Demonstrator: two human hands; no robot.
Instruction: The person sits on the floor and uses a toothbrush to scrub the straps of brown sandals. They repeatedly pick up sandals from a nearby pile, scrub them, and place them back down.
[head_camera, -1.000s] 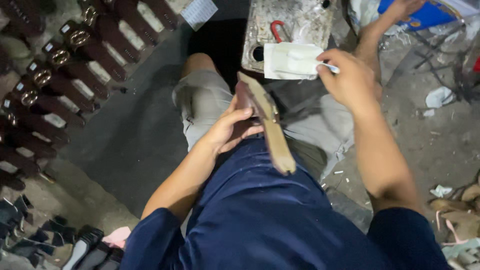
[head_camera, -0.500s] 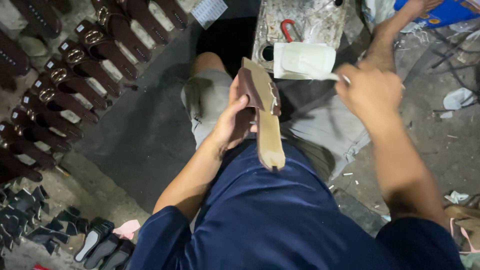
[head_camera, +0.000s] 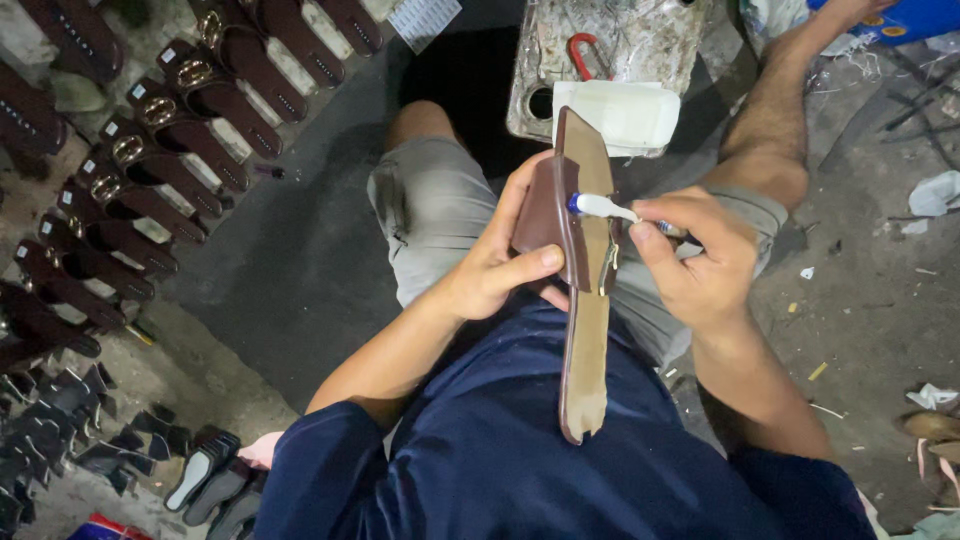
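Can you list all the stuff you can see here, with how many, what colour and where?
sandal sole: one, tan, upright over the lap
strap: one, dark brown, on the sole
brush: one, white, touching the sole
glue tin: one, grimy grey, top centre
white tub: one, against the tin
buckled straps: many, brown, rows on floor at left
black pieces: many, bottom left
left hand: grips strap and sole
right hand: holds brush

White sheet: I see a small white paper sheet (head_camera: 424, 17) with rows of tiny print. It lies at the top, near the brown straps.
Strap tags: I see little white tags (head_camera: 139, 90) on the brown straps at the left.
Blue box: I see a blue box (head_camera: 915, 17) in the top right corner.
Screens: I see none.
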